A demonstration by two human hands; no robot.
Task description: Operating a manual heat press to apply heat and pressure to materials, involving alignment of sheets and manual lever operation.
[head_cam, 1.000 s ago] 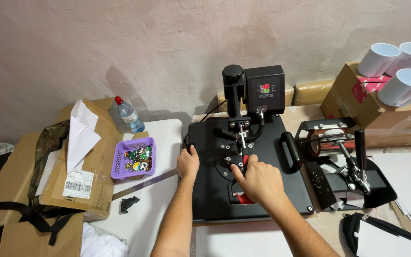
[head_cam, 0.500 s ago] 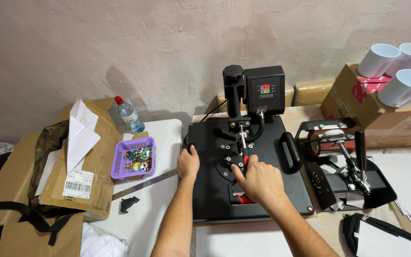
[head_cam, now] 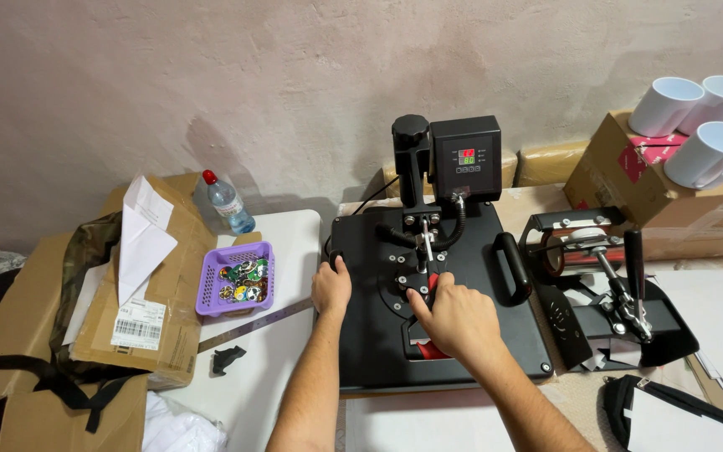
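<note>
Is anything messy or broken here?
Nothing looks broken or spilled. The left hand and right hand rest on the black heat press. White mugs lie tipped on a cardboard box, and a small black piece lies loose on the white table.

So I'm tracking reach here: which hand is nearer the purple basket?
Left. The left hand grips the heat press's left edge, just right of the purple basket; the right hand rests mid-press, farther right.
</note>
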